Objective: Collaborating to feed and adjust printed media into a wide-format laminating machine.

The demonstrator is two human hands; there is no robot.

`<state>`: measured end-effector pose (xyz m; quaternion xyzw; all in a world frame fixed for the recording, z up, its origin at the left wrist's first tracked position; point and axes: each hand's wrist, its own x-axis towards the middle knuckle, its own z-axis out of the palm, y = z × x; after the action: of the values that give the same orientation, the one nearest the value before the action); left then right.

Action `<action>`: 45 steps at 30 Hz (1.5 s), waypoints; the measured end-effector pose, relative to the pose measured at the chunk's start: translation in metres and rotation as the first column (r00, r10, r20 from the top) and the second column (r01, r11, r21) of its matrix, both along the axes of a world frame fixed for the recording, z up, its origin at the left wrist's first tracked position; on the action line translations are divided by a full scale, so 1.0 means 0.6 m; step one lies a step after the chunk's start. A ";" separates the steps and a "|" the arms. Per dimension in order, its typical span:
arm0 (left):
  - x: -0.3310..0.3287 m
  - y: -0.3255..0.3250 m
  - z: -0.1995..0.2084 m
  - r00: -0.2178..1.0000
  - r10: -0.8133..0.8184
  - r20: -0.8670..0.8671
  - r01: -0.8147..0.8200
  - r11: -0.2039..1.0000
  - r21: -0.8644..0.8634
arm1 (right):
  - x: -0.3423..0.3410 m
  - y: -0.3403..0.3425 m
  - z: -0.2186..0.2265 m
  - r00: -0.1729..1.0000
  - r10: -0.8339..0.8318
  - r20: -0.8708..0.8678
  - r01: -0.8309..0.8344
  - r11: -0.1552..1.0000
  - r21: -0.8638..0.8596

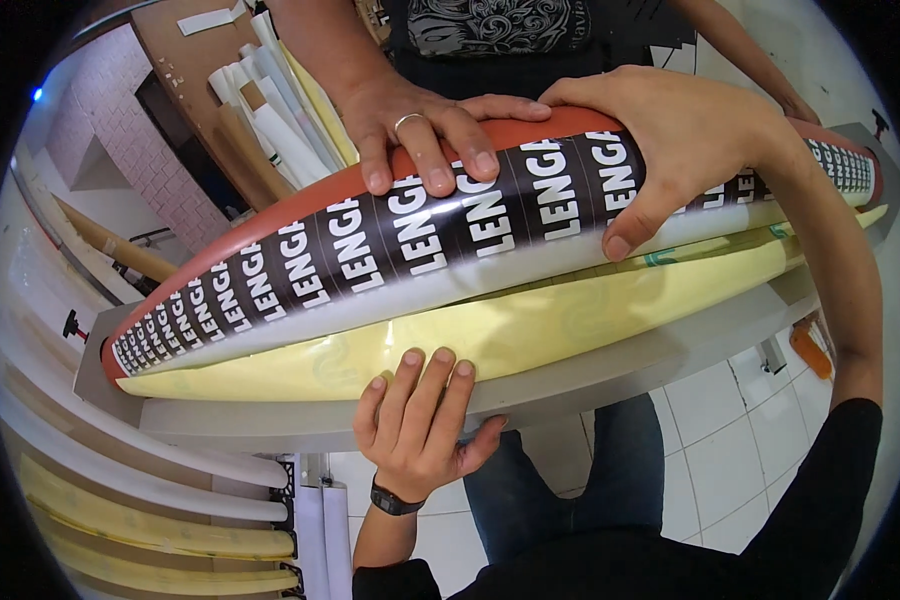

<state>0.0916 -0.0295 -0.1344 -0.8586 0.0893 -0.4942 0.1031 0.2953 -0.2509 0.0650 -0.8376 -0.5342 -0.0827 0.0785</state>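
A long red roller (220, 250) stretches across the view, wrapped in a black-and-white printed film (345, 255) with repeated lettering. Pale yellow backing paper (290, 365) runs along the film's near side. My right hand (715, 145) arches over the roller and grips it, thumb on the film's near face and fingers over the far side. My left hand (415, 420), with a dark watch on the wrist, rests its straight fingers on the backing paper; its thumb is by the grey beam (550, 395). Another person's hand (420, 130), wearing a ring, lies on the roller left of my right hand.
The other person stands across the roller in a dark printed shirt (500, 25). Several rolls (280, 120) lean at the back left. Long white and yellow rolls (160, 530) lie on brackets at lower left. An orange-handled object (810, 350) is at right, above the tiled floor (710, 430).
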 end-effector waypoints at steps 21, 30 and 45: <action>-0.003 0.012 -0.020 0.997 -0.005 0.079 -0.005 0.993 0.120 | 0.006 0.002 -0.015 0.998 0.000 -0.068 0.003 0.999 0.039; -0.003 0.014 -0.023 0.994 -0.020 0.109 0.011 0.997 0.082 | 0.005 -0.001 -0.013 0.998 0.019 -0.060 -0.017 0.999 0.031; -0.012 0.013 -0.040 0.985 -0.027 0.171 0.009 0.994 0.105 | -0.014 -0.001 0.016 0.976 0.011 -0.220 -0.005 1.000 0.031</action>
<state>0.0845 -0.0217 -0.1584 -0.8051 0.1135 -0.5623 0.1505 0.2868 -0.2513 0.0745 -0.8383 -0.5242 0.0027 0.1499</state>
